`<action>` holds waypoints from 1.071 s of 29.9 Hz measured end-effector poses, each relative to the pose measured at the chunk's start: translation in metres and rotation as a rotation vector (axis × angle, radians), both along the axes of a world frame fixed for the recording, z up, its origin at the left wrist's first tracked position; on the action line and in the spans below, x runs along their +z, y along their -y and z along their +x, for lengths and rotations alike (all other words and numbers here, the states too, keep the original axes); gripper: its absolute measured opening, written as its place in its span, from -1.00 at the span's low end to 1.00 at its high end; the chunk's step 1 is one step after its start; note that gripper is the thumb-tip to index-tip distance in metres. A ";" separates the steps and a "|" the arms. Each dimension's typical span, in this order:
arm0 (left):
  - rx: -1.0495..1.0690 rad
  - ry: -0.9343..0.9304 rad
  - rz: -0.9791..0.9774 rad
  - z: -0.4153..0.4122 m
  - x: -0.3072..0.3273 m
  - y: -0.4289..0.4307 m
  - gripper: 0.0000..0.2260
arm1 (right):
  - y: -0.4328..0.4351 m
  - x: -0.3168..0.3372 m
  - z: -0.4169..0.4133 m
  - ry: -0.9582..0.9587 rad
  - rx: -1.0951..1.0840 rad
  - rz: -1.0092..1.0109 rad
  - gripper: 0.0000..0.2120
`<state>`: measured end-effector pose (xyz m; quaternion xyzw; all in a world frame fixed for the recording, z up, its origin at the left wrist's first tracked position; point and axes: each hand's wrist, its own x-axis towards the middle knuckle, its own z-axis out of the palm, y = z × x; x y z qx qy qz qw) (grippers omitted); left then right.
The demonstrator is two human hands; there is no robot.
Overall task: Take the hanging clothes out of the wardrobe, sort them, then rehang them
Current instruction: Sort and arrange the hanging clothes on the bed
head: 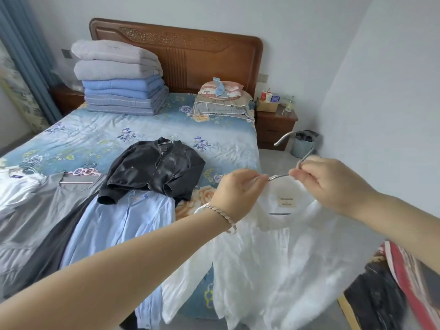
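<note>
White shirt [273, 258] beneath hands [235, 191] [326, 184], metal hanger [294, 139] in their pinch.

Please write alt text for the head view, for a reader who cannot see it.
The left hand and right hand hold a metal hanger with a white shirt. A black jacket, blue shirt and grey top lie on the bed.

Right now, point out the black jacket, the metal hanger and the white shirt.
black jacket [157, 170], head view, on its front beside the zip.
metal hanger [282, 139], head view, on the curve of its hook.
white shirt [273, 270], head view, on its hanging body panel.
</note>
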<state>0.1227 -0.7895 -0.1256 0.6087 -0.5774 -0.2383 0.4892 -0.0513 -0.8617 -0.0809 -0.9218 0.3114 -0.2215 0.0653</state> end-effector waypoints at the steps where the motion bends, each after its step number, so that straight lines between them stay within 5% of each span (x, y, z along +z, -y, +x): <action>1: -0.059 -0.004 0.024 -0.009 0.006 -0.006 -0.75 | 0.000 -0.001 -0.011 0.075 0.032 -0.022 -0.44; 4: -0.243 0.068 0.125 -0.021 0.019 -0.023 -0.72 | -0.006 -0.007 -0.033 0.203 0.121 0.088 -0.35; 7: -0.224 0.258 0.338 -0.013 0.026 -0.036 -0.67 | -0.014 -0.016 -0.042 0.370 0.158 0.432 -0.57; 10: -0.184 0.404 0.475 0.002 0.028 -0.051 -0.67 | -0.023 -0.019 -0.029 0.417 0.194 0.559 -0.65; 14: -0.183 0.456 0.647 0.031 0.031 -0.079 -0.66 | -0.034 -0.016 0.008 0.216 0.280 0.868 -0.39; 18: -0.151 0.525 0.877 0.085 0.043 -0.113 -0.66 | -0.056 -0.016 0.060 -0.037 0.439 1.009 -0.66; 21: -0.075 0.624 0.988 0.129 0.055 -0.128 -0.68 | -0.068 -0.015 0.102 -0.066 0.531 1.056 -0.53; 26: 0.219 0.603 0.721 0.191 0.047 -0.126 -0.74 | -0.066 -0.029 0.177 0.021 0.541 1.044 -0.67; 32: 0.303 0.702 0.347 0.254 -0.024 -0.085 -0.74 | -0.044 -0.082 0.272 0.104 0.414 0.985 -0.77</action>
